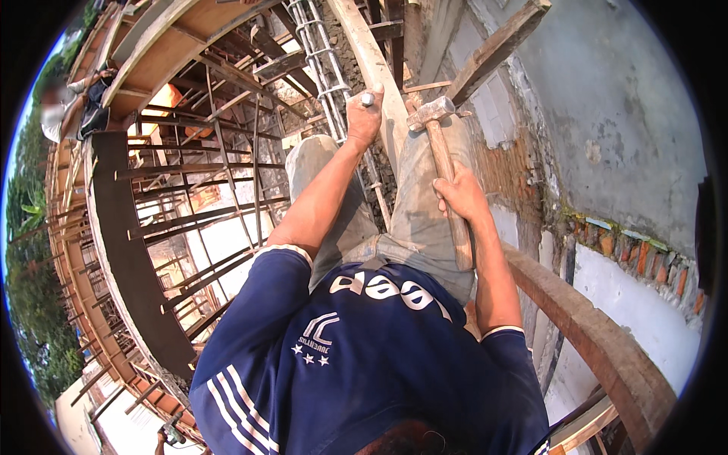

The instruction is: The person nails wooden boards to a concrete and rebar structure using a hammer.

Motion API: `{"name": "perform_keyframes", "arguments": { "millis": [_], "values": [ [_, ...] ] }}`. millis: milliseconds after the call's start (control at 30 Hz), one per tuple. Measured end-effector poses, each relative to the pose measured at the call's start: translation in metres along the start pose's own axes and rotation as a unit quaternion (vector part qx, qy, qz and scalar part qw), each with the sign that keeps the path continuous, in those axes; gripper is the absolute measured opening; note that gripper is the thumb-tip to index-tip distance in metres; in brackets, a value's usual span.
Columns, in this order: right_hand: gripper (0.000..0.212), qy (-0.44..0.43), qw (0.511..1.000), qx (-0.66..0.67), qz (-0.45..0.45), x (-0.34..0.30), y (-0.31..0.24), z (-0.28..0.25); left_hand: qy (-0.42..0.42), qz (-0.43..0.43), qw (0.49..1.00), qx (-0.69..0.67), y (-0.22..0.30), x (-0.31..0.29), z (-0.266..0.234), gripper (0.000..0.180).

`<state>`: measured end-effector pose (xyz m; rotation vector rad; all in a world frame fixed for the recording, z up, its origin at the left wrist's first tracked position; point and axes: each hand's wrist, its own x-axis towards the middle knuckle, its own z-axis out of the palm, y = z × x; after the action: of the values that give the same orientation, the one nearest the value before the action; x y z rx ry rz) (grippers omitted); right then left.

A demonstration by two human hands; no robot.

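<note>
My right hand (462, 196) is wrapped round the wooden handle of a hammer (434, 114). Its heavy metal head, worn and dusty, points away from me above my right thigh, and the handle's butt end comes back toward my hip. My left hand (364, 125) is closed in a fist round a metal chisel (368, 99), whose round struck end shows at the top of the fist. The chisel's lower part is hidden by the hand. Beside the fist runs a pale wooden plank (377, 53). Hammer and chisel are apart.
Steel reinforcing bars tied with stirrups (317, 57) run beyond my left hand. A timber beam (500, 49) slants at the upper right, near a grey plastered wall (614, 114) and exposed brick (504, 178). A thick curved-looking timber (584, 326) lies at right. Another person (95, 106) is at far left.
</note>
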<state>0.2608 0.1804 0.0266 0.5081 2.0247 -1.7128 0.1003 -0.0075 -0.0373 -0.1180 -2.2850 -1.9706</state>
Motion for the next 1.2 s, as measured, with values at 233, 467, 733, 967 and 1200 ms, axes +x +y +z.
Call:
{"name": "perform_keyframes", "arguments": {
  "millis": [233, 467, 733, 967, 1200],
  "values": [
    [0.022, -0.014, 1.0, 0.01, 0.006, 0.001, -0.004, 0.0, 0.007, -0.033, 0.998, 0.05, -0.037, 0.013, -0.01, 0.05],
    [0.025, -0.028, 0.999, 0.044, 0.008, 0.003, -0.001, -0.002, -0.076, -0.091, 0.99, 0.082, -0.008, 0.044, -0.007, 0.057],
    [0.026, -0.032, 0.998, 0.044, 0.022, 0.005, 0.001, -0.003, -0.198, -0.067, 0.978, 0.022, -0.068, 0.016, -0.047, 0.04],
    [0.025, -0.021, 0.999, 0.042, 0.011, 0.002, -0.003, -0.005, -0.251, -0.075, 0.948, 0.18, -0.007, 0.037, 0.014, 0.05],
    [0.024, -0.024, 0.997, 0.066, 0.026, 0.005, 0.003, -0.006, -0.049, -0.139, 0.95, -0.277, -0.043, 0.024, -0.033, 0.014]
  ]
}}
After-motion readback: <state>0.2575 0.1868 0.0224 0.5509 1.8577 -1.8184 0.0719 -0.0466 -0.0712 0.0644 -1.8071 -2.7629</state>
